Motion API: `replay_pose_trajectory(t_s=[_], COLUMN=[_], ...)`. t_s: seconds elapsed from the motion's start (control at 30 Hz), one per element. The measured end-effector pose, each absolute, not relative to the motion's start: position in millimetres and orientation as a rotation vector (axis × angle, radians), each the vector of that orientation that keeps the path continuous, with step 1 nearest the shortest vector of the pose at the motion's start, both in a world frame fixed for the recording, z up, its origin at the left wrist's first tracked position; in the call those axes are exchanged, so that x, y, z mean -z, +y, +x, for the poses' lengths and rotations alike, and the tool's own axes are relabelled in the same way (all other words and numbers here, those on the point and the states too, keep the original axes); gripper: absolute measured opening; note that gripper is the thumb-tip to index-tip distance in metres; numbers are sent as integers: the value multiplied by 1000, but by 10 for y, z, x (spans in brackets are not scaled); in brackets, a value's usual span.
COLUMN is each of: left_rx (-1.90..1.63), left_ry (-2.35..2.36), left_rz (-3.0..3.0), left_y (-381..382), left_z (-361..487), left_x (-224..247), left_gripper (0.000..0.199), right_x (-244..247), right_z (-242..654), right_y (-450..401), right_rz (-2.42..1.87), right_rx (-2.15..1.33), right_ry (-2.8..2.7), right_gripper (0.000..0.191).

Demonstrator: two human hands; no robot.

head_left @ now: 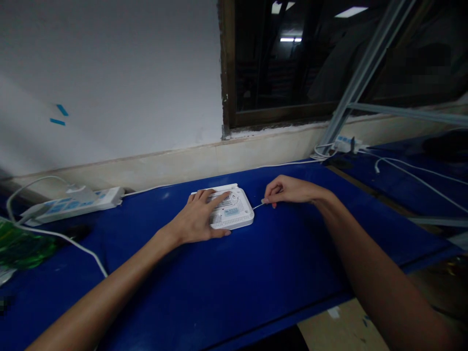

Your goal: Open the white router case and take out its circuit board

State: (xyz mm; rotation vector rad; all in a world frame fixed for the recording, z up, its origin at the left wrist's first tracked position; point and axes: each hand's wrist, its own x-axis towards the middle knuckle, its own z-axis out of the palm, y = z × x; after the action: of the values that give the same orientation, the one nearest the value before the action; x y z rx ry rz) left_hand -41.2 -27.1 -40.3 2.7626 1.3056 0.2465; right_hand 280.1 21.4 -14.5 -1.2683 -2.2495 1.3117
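left grip [193, 219]: released, fingers spread flat on white vented plastic router [231, 220] | right grip [288, 191]: pinching thin white cable [258, 206] just beside router | router label unreadable | blue surface [204, 292] | white power strip [73, 204] farther left
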Motion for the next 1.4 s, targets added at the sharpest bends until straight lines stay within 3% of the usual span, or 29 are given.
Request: replay_pose_trajectory(t_s=[0.2, 0.47, 0.83, 1.23, 1.4], left_rx=[-394, -692, -346, -251, -239], left_ry=[1337, 1256, 1184, 1183, 1187], left_rz=[2693, 2531, 2599, 2693, 2701], left_y=[-271, -291, -364, -383, -385], left_z=[-385, -382, -378, -348, -346], left_x=[410, 236, 190, 230, 219], left_gripper=[107, 97, 102, 102, 100], right_x=[164, 228, 162, 242, 220], right_z=[2818, 2584, 2891, 2830, 2806], right_y=[230, 256, 301, 328, 310], right_rz=[-1275, -954, -1352, -1492, -1468], right_rx=[-1365, -1890, -1432, -1264, -1233], right_ry=[-2201, -1622, -1903, -2109, -2132], right_gripper=[30, 29, 29, 39, 35])
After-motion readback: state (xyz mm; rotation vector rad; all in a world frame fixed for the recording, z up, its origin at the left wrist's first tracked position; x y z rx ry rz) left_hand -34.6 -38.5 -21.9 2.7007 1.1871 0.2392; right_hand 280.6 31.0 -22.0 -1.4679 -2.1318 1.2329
